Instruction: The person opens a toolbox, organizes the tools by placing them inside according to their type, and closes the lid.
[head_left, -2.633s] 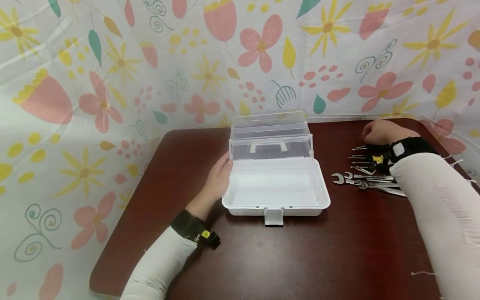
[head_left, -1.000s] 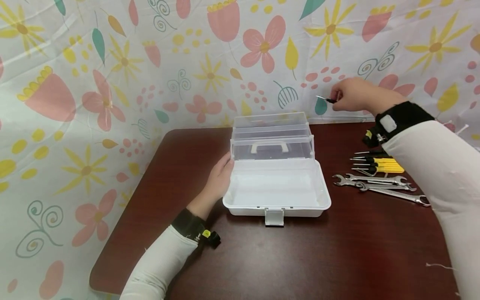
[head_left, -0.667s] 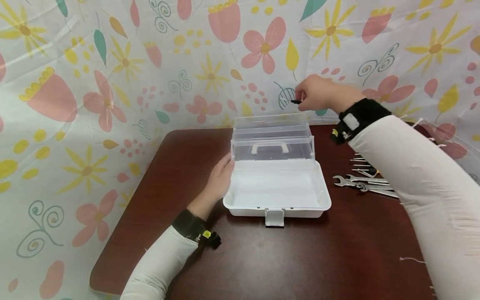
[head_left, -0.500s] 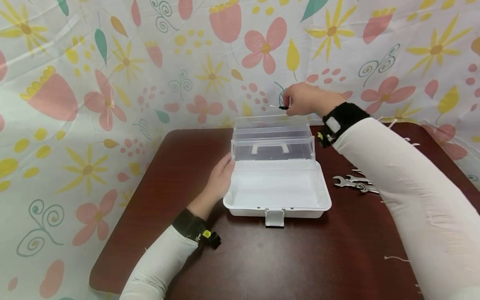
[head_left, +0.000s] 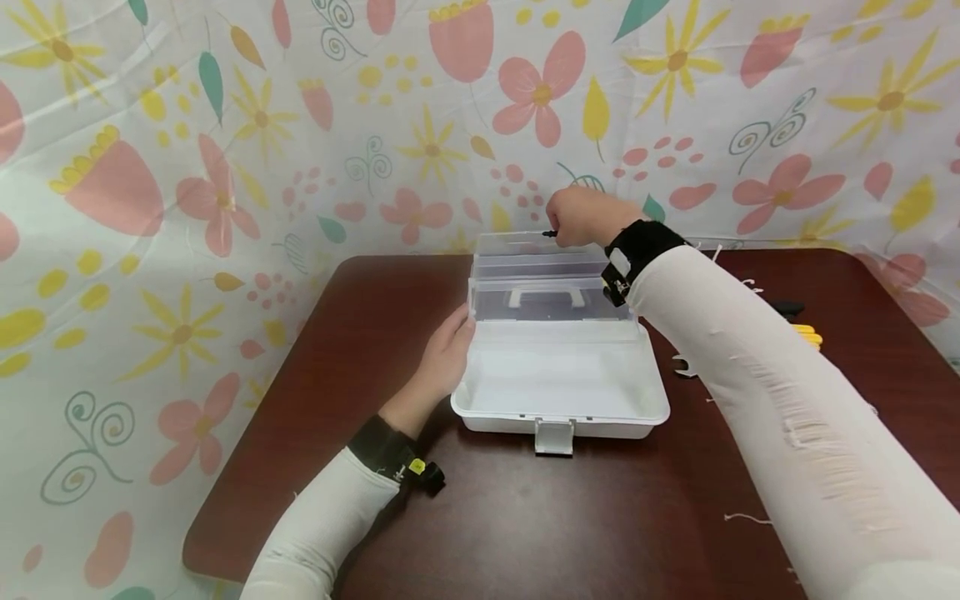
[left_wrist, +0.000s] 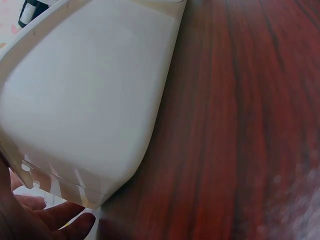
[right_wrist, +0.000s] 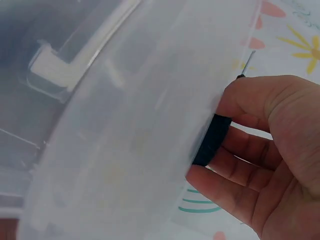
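Observation:
A white toolbox [head_left: 555, 375] stands on the table with its clear lid [head_left: 498, 267] raised at the back. My left hand [head_left: 442, 354] rests against the box's left side, its fingers extended by the lid hinge; in the left wrist view the fingertips [left_wrist: 80, 225] show beside the box corner. My right hand [head_left: 588, 218] is up at the lid's top edge. It grips a small screwdriver [right_wrist: 212, 142] by its dark handle, the thin metal tip sticking out past the fingers. In the right wrist view the handle lies right at the lid's edge.
Right of the toolbox, my right sleeve [head_left: 795, 417] covers most of the tools. A wrench end [head_left: 684, 367], yellow handles [head_left: 808, 335] and a black handle [head_left: 787, 308] show around it. A flowered cloth [head_left: 300, 167] hangs behind the dark wooden table [head_left: 510, 533].
The right hand has picked up the screwdriver from the tools on the right and carried it left, then lowered it to the lid's top edge. The left hand stays at the box.

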